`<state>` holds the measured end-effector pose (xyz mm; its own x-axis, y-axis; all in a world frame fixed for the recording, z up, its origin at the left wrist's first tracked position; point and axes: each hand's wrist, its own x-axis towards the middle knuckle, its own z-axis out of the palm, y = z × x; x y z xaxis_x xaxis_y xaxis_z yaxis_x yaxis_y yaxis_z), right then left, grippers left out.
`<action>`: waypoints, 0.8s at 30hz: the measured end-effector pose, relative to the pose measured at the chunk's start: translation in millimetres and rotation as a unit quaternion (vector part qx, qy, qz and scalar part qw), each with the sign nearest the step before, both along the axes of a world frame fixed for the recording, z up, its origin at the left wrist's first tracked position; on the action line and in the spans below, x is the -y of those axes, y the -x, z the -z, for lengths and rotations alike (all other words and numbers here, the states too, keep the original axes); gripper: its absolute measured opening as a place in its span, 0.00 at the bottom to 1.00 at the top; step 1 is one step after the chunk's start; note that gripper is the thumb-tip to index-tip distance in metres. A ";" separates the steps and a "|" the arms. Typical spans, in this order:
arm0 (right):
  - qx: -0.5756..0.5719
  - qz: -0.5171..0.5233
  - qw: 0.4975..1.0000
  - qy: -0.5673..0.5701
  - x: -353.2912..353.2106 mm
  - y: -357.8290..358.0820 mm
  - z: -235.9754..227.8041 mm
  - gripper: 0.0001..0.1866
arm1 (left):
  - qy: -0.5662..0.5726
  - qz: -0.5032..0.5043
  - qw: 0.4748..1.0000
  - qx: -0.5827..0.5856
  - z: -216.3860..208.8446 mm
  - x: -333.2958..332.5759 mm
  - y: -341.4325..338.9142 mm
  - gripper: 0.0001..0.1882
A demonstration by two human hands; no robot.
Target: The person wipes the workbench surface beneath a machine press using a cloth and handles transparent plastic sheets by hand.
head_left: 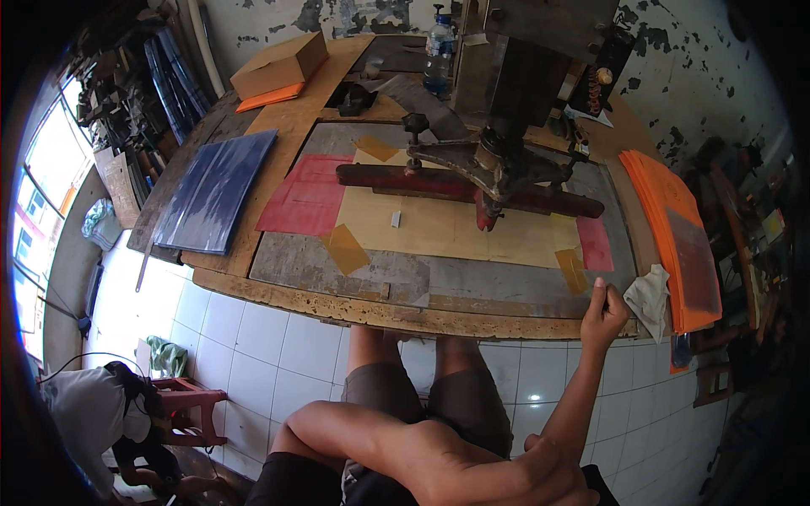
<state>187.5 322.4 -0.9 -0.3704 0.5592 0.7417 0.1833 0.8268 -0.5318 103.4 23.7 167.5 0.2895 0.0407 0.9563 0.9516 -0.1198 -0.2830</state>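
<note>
My right hand [605,314] is closed in a fist with the thumb on top, at the front right edge of the worktable. What its fingers hold, if anything, is hidden. My left arm crosses my lap, and my left hand [540,474] lies beside my right forearm at the lower edge, fingers mostly out of sight. On a grey metal plate [337,282] lies a yellow sheet [456,232] over a red sheet [308,196], with brown tape [346,250] at several spots. Above them stands a press head [489,160] with a long dark red bar [557,201].
Orange sheets [666,219] and a white cloth [648,302] lie at the right. Dark blue plastic sheets [218,192], a cardboard box [280,66] and a water bottle [438,55] are on the table. At lower left, a person [84,422] is beside a red stool [192,409].
</note>
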 end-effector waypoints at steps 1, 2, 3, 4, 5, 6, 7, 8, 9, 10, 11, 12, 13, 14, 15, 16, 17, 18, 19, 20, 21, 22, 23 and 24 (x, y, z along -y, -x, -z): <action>0.000 0.000 1.000 -0.001 -0.1 -0.9 0.0 0.25 | 0.000 0.000 1.000 0.001 -0.8 2.0 2.6 0.20; 0.005 0.005 1.000 0.002 -0.2 -1.9 -0.3 0.25 | -0.001 0.000 1.000 0.001 -2.7 3.7 5.5 0.20; 0.009 0.009 1.000 0.005 -0.4 -2.2 -1.0 0.25 | 0.035 0.014 0.999 -0.017 -5.7 9.2 11.2 0.19; 0.009 0.007 1.000 0.004 0.1 -1.2 -1.5 0.25 | 0.052 0.020 0.998 -0.027 -5.0 11.8 11.1 0.19; 0.006 0.007 1.000 0.005 0.5 0.2 -1.5 0.26 | 0.070 0.025 0.997 -0.036 -4.5 14.6 11.2 0.19; 0.003 0.006 1.000 0.005 1.1 1.8 -1.5 0.26 | 0.059 0.010 0.998 -0.003 3.7 15.7 7.3 0.19; 0.004 0.010 1.000 0.001 0.0 0.4 -1.3 0.26 | 0.050 0.009 0.999 0.014 8.3 15.9 10.0 0.19; 0.009 0.010 1.000 0.004 -0.3 -1.0 -1.3 0.26 | 0.042 0.007 0.999 0.030 11.1 16.3 12.5 0.19; 0.013 0.009 1.000 0.007 -0.1 -2.3 -1.7 0.26 | 0.125 0.011 0.991 0.037 11.9 26.6 24.4 0.18; 0.016 0.006 1.000 0.012 -0.6 -1.7 -0.3 0.27 | 0.208 0.016 0.977 0.045 15.2 34.0 36.6 0.18; 0.017 0.014 1.000 0.009 -0.6 -3.5 -0.3 0.27 | 0.222 0.013 0.970 0.095 27.2 34.2 47.0 0.15; 0.023 0.005 0.999 0.022 3.5 -1.7 -1.3 0.27 | 0.238 0.000 0.961 0.143 41.7 38.0 57.7 0.11; 0.030 0.005 0.999 0.031 2.9 -1.8 -1.9 0.27 | 0.244 -0.011 0.952 0.186 61.7 37.4 80.4 0.13; 0.035 0.003 0.999 0.029 4.2 -0.9 -3.9 0.27 | 0.253 -0.028 0.940 0.228 76.1 42.1 103.7 0.14; 0.037 0.013 0.999 0.026 1.9 -3.8 -3.2 0.27 | 0.264 -0.082 0.921 0.275 87.0 45.3 125.9 0.15; 0.036 0.009 0.999 0.021 1.8 -2.4 -1.7 0.27 | 0.260 -0.127 0.906 0.309 103.1 55.2 151.9 0.15; 0.034 0.000 0.999 0.017 3.7 1.9 -2.5 0.28 | 0.254 -0.177 0.887 0.343 117.4 66.3 174.0 0.15; 0.040 -0.002 0.999 0.020 6.9 3.6 -6.0 0.27 | 0.252 -0.179 0.887 0.344 128.1 72.3 187.6 0.15; 0.040 -0.001 0.999 0.019 6.3 1.7 -6.2 0.27 | 0.239 -0.206 0.866 0.387 132.6 71.2 194.8 0.14; 0.041 0.003 0.999 0.020 5.6 0.4 -5.2 0.27 | 0.226 -0.232 0.843 0.429 136.1 70.5 199.0 0.13; 0.042 0.006 0.999 0.020 5.0 -0.3 -4.1 0.27 | 0.226 -0.230 0.844 0.429 139.2 68.5 200.3 0.13; 0.046 0.009 0.999 0.018 5.4 -1.3 -5.0 0.27 | 0.226 -0.208 0.844 0.439 138.2 64.9 196.6 0.12; 0.053 0.008 0.999 0.010 5.6 -0.2 -6.2 0.26 | 0.226 -0.186 0.845 0.448 137.2 63.0 193.8 0.11; 0.059 0.007 0.998 0.001 6.1 1.0 -7.5 0.26 | 0.227 -0.182 0.844 0.450 136.3 62.8 193.1 0.11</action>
<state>186.6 316.3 6.6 -0.4467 0.5666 0.6924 0.2560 0.8225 -0.5079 -89.7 -39.2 31.2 -0.6562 0.3928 0.6443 0.7544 0.3249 0.5703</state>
